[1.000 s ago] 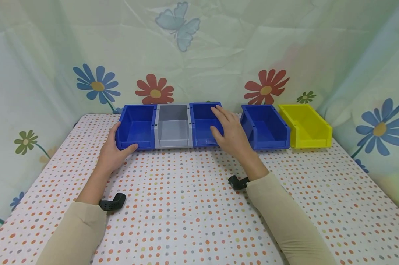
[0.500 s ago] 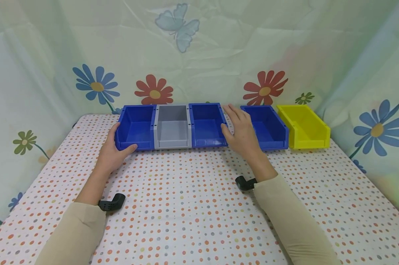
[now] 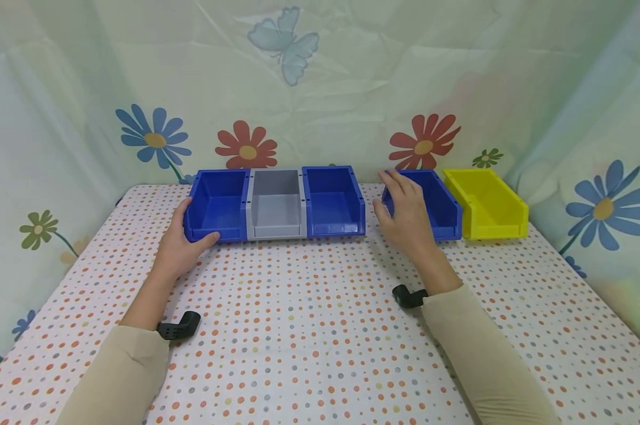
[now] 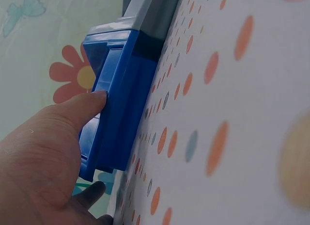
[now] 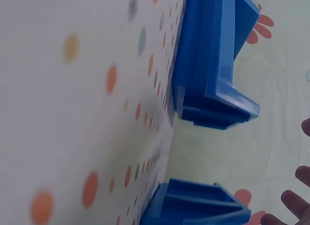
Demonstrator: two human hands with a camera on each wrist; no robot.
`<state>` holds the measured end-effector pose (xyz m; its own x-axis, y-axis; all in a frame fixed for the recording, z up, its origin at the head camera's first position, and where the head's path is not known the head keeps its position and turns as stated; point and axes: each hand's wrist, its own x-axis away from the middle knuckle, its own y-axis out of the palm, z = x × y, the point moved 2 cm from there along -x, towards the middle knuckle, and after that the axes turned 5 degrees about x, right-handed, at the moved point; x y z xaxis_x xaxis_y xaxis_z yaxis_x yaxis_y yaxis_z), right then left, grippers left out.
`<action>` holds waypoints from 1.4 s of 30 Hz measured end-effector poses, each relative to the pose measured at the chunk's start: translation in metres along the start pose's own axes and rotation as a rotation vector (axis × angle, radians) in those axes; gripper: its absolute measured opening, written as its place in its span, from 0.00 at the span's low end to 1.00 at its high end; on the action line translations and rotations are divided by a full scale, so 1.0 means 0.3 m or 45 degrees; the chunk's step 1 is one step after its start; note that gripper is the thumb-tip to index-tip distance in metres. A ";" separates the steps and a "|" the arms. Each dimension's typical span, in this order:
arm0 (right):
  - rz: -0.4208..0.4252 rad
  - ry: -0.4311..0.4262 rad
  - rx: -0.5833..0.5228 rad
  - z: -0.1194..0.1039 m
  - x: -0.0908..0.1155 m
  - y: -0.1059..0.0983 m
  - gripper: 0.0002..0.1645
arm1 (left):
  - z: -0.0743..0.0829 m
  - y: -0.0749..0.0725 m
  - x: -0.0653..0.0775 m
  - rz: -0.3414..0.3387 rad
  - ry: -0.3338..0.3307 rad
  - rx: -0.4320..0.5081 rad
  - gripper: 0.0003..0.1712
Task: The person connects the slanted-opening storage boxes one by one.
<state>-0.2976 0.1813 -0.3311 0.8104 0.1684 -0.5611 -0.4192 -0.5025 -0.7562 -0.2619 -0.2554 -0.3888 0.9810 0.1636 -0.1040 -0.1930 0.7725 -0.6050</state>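
Three storage bins stand side by side: a blue bin [image 3: 219, 206] at the left end, a grey bin [image 3: 276, 206], then a second blue bin [image 3: 335, 209]. My left hand [image 3: 179, 245] grips the left blue bin's near left corner, thumb on its front lip and fingers along its side. In the left wrist view the thumb [image 4: 87, 108] presses that lip. My right hand [image 3: 409, 221] holds nothing, fingers spread, and overlaps the left side of a third blue bin [image 3: 441, 203]. Its fingers [image 5: 295, 203] show at the edge of the right wrist view.
A yellow bin [image 3: 498, 206] stands against the third blue bin's right side. A gap separates the second and third blue bins. A dotted cloth [image 3: 277, 330] covers the table, and a flowered curtain [image 3: 330, 88] hangs behind.
My right hand has moved right, from over the second blue bin, across the gap, to the third blue bin. The left hand keeps its grip on the left bin.
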 end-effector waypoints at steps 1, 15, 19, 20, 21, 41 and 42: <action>0.004 0.004 0.005 0.007 0.002 -0.004 0.34 | 0.000 0.000 0.000 0.002 0.000 0.000 0.59; 0.031 0.052 0.055 0.112 0.032 -0.074 0.33 | -0.004 -0.002 -0.002 0.004 0.002 0.001 0.59; 0.050 0.060 0.062 0.138 0.037 -0.093 0.34 | -0.002 -0.002 -0.004 0.003 0.003 0.007 0.60; 0.057 0.063 0.073 0.145 0.038 -0.095 0.33 | -0.001 -0.002 -0.004 0.001 0.004 0.009 0.60; 0.065 0.065 0.077 0.151 0.038 -0.098 0.33 | -0.001 -0.002 -0.004 0.000 0.003 0.010 0.60; 0.029 0.237 0.108 0.242 0.067 -0.147 0.35 | -0.007 0.000 -0.001 0.003 -0.002 -0.001 0.59; 0.026 0.243 0.107 0.248 0.067 -0.147 0.35 | -0.007 0.001 -0.001 0.004 0.000 0.001 0.59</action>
<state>-0.2931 0.2700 -0.3340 0.8610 -0.0084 -0.5086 -0.4622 -0.4304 -0.7753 -0.2623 -0.2566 -0.3907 0.9805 0.1655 -0.1060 -0.1957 0.7725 -0.6041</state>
